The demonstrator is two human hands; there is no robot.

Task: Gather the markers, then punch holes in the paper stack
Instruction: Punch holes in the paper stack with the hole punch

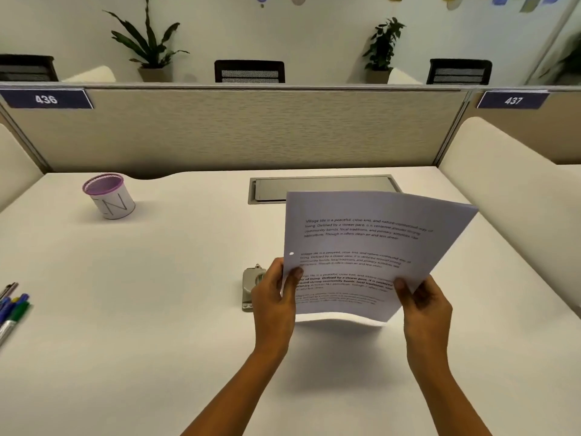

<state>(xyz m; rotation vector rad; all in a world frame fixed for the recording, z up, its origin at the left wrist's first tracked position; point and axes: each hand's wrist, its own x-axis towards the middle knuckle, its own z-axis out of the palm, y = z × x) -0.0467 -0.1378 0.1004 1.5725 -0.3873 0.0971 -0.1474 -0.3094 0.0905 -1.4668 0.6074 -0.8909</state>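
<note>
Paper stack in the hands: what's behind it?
Behind the paper stack, the grey cable hatch shows only its left and top parts; the rest is covered. The hole punch peeks out beside the left hand. Anything else behind is hidden.

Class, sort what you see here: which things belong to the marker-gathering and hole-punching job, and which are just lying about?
Job: markers, paper stack, hole punch, probably the purple-rimmed cup.
Lying about: cable hatch, sign 436, potted plant.

Head-worn view, down over desk (pixel 157 294)
</note>
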